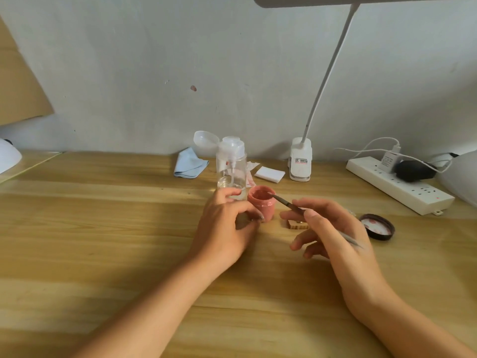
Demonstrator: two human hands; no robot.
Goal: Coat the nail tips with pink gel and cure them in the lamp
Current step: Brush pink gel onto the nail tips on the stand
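Observation:
A small open jar of pink gel (263, 204) stands on the wooden table (116, 228). My left hand (227, 223) curls round its left side and steadies it. My right hand (333, 228) pinches a thin brush (286, 203), whose tip rests at the jar's rim. The jar's dark lid (377, 226) lies upside down to the right. A small wooden block (296, 224) shows between my hands, partly hidden by my right fingers. Part of a white rounded curing lamp (459, 174) sits at the far right edge.
A clear pump bottle (231, 166) with its cap flipped open stands just behind the jar. A blue cloth (189, 164), white pads (269, 174) and a clip-on desk lamp (300, 162) line the wall. A white power strip (397, 184) with plugs lies at right.

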